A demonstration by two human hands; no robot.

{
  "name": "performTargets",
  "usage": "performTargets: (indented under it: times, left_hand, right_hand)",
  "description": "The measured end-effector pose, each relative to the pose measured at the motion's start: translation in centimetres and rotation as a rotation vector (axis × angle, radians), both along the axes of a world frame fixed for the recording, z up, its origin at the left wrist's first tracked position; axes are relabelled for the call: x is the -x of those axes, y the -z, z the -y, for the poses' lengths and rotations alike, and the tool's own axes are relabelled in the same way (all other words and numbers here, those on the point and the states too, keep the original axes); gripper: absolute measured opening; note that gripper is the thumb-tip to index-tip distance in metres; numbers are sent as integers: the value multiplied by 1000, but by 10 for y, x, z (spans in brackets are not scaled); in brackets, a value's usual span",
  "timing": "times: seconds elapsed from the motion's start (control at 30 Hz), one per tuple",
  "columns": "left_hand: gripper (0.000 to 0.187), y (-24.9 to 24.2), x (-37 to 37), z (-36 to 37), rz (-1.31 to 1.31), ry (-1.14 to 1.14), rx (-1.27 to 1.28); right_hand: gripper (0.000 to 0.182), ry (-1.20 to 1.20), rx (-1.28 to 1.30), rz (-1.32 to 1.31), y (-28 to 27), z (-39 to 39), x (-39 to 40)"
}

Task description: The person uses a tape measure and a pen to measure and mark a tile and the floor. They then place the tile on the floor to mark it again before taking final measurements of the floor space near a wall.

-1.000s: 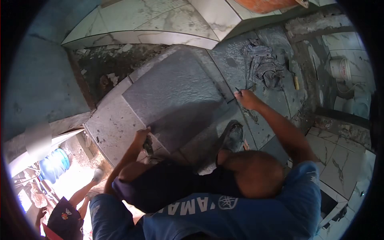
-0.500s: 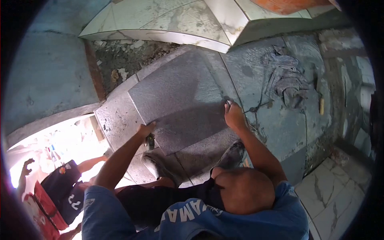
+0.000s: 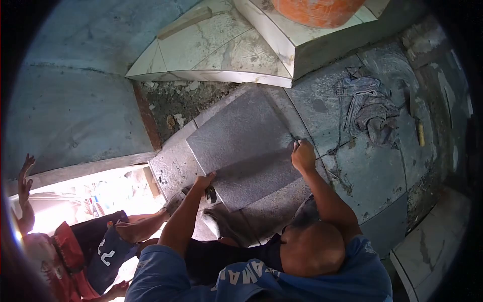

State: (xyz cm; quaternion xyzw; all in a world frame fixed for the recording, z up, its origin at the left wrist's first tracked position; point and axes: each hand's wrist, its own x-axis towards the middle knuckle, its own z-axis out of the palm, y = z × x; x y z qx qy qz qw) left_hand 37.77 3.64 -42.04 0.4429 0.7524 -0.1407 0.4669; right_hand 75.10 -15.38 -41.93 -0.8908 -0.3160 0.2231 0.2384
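A large grey tile [image 3: 244,146] lies over other floor tiles, between my hands. My left hand [image 3: 205,182] is at its left edge, fingers gripping that edge. Just below this hand a small dark round object [image 3: 211,195] shows beside the tile; I cannot make out what it is. My right hand [image 3: 303,156] is closed at the tile's right edge, with a small dark thing at the fingertips that is too small to name.
Pale steps [image 3: 241,50] rise ahead, with an orange container [image 3: 318,11] on top. Crumpled cloth [image 3: 370,108] and a yellow-handled tool [image 3: 421,133] lie to the right. Rubble [image 3: 186,103] fills a gap at upper left. Another person [image 3: 68,261] is at lower left.
The view has shifted, so the steps and orange container show more. Both hands stay at the tile's edges. The other person's leg now reaches nearer, and their raised hand is higher in view.
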Motion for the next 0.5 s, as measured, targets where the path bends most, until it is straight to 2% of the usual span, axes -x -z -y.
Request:
performTargets:
  times: [0.17, 0.23, 0.33, 0.47, 0.5]
  left_hand:
    - [62, 2, 1, 9, 108, 22, 56]
    - [48, -13, -11, 17, 147, -1, 76]
    - [46, -7, -11, 23, 110, 86, 51]
    - [43, -7, -12, 27, 157, 14, 115]
    - [41, -9, -13, 28, 161, 54, 116]
  right_hand:
    - [25, -119, 35, 73, -7, 1, -16]
    - [25, -74, 14, 75, -9, 3, -19]
    - [25, -81, 50, 99, -5, 8, -24]
    - [26, -103, 56, 70, -2, 16, -31]
    - [27, -102, 94, 60, -3, 17, -31]
